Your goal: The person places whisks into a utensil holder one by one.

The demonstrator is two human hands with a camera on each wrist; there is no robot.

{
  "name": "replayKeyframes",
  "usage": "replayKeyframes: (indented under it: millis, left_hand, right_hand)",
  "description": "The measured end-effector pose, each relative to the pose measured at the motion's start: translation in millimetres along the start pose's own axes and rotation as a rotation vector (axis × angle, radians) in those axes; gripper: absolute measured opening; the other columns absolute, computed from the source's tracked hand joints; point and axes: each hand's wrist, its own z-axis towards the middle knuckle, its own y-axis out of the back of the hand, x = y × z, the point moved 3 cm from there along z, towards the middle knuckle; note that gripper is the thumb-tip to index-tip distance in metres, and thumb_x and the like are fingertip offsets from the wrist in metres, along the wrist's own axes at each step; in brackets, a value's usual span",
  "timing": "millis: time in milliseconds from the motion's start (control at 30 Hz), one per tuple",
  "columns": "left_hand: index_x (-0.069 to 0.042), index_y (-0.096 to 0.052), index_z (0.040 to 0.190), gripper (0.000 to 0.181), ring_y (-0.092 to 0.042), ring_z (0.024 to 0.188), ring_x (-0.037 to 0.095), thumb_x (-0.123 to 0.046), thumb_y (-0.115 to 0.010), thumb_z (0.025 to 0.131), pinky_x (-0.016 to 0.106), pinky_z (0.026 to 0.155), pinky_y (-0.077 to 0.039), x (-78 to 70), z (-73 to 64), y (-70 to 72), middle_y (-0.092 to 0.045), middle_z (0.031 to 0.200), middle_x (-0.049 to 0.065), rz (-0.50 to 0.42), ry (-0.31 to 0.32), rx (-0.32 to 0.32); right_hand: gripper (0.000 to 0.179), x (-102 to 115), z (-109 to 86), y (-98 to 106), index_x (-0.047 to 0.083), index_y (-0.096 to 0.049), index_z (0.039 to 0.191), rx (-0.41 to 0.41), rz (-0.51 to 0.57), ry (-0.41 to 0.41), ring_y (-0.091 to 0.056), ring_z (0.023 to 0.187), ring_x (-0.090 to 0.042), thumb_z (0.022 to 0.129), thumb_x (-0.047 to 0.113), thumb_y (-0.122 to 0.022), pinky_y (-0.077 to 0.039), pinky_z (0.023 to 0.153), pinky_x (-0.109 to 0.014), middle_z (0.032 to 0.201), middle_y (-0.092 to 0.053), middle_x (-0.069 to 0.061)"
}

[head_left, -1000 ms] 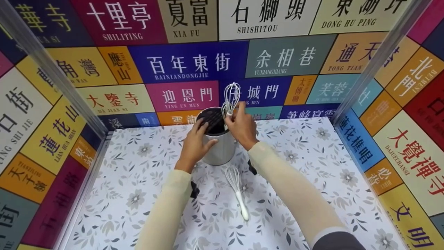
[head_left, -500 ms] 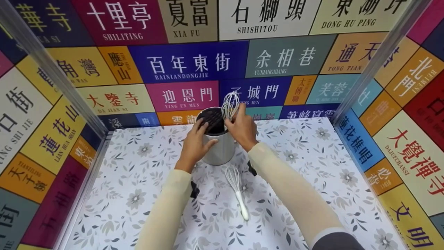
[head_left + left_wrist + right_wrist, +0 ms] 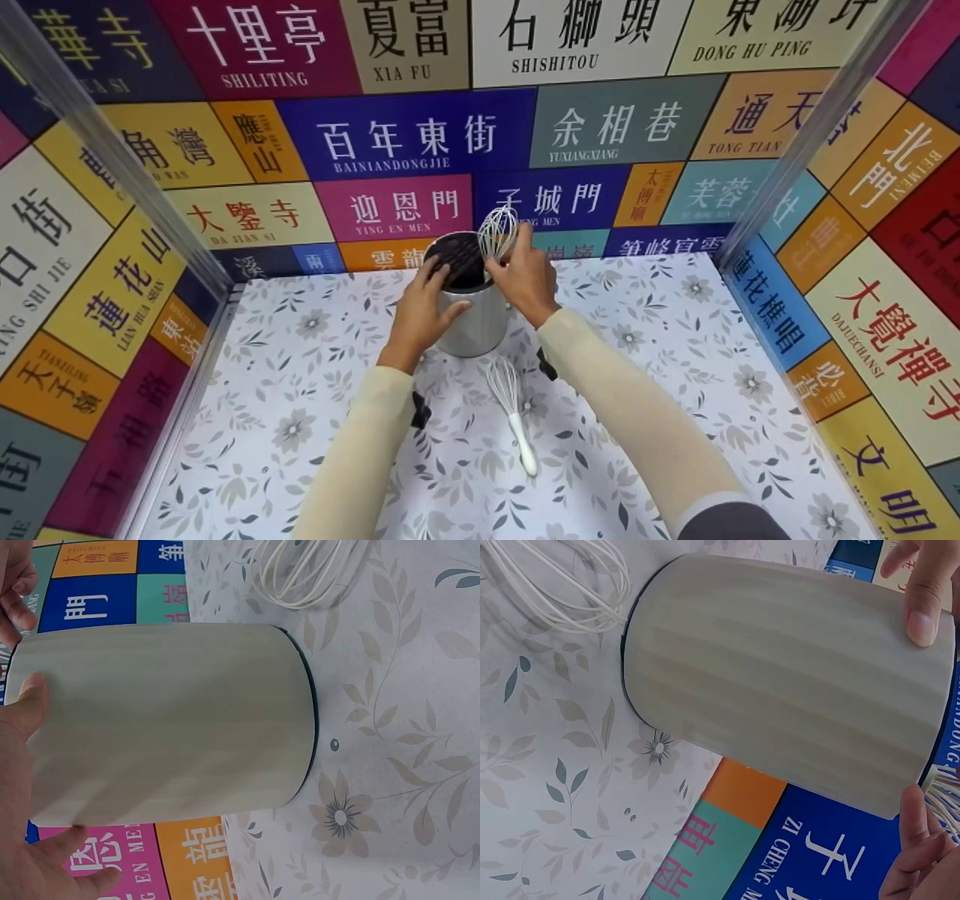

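Note:
A light grey cylindrical utensil holder (image 3: pixel 474 324) with a dark inside stands upright near the table's back edge. My left hand (image 3: pixel 422 311) grips its left side at the rim, the thumb on the outer wall. At the right rim, my right hand (image 3: pixel 528 274) pinches a white whisk (image 3: pixel 498 234) just below its wire loops. The loops point up, and the handle is hidden inside the holder. A second white whisk (image 3: pixel 524 448) lies on the table in front, its wire end towards the holder; the right wrist view shows those wires (image 3: pixel 562 585) beside the holder's base.
The table (image 3: pixel 292 360) has a white cover with grey flowers and leaves. Colourful sign panels (image 3: pixel 409 139) form walls at the back and both sides, with clear corner strips between them. The back panel stands close behind the holder.
My right hand's whisk has sunk lower into the holder, mostly in the first half second. The left hand, the holder and the whisk on the table have stayed in place.

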Motion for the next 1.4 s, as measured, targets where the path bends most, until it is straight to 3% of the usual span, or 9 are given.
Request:
replayKeyframes:
  millis: [167,400,600,933,1400]
  left_hand:
    - [-0.006,-0.052,0.149,0.079,-0.053,0.136,0.041,-0.051,-0.075,0.089,0.055,0.111,-0.044,-0.6,-0.2,0.3,-0.039,0.162,0.015,-0.003,-0.006,-0.007]
    - [-0.007,-0.051,0.15,0.079,-0.053,0.136,0.042,-0.051,-0.075,0.089,0.056,0.112,-0.044,-0.5,0.3,0.2,-0.038,0.162,0.015,-0.002,0.002,0.002]
    - [-0.008,-0.05,0.151,0.079,-0.052,0.137,0.04,-0.052,-0.073,0.09,0.054,0.113,-0.043,0.5,0.8,-1.4,-0.036,0.164,0.013,0.006,0.022,0.028]
    - [-0.008,-0.049,0.152,0.08,-0.051,0.138,0.04,-0.053,-0.072,0.091,0.054,0.114,-0.043,0.6,1.4,-1.6,-0.036,0.164,0.013,0.007,0.02,0.03]
    - [-0.009,-0.049,0.152,0.08,-0.052,0.137,0.04,-0.054,-0.072,0.09,0.055,0.113,-0.044,-0.6,1.0,-1.2,-0.036,0.164,0.012,0.012,0.041,0.038]
  right_hand:
    - [0.064,-1.1,-0.2,0.1,0.017,-0.04,0.138,0.015,0.009,-0.009,-0.065,0.062,-0.023,0.088,0.042,-0.071,-0.05,0.053,-0.042,0.081,-0.073,0.002]
    - [0.056,-0.2,-1.7,-0.3,0.017,-0.041,0.128,0.01,0.007,-0.003,-0.067,0.063,-0.024,0.088,0.042,-0.071,-0.05,0.053,-0.043,0.081,-0.074,0.004]
    - [0.057,0.7,-3.8,-0.1,0.018,-0.042,0.128,0.001,0.0,-0.005,-0.067,0.063,-0.026,0.086,0.042,-0.073,-0.05,0.051,-0.044,0.078,-0.072,0.002]
    - [0.053,-1.5,-6.0,1.7,0.016,-0.047,0.124,-0.011,0.004,0.075,-0.066,0.061,-0.022,0.084,0.036,-0.076,-0.05,0.053,-0.042,0.084,-0.075,0.002]
    - [0.054,-3.2,-11.0,2.7,0.015,-0.047,0.123,-0.005,-0.004,0.124,-0.069,0.061,-0.024,0.087,0.04,-0.077,-0.052,0.053,-0.043,0.093,-0.078,0.0]
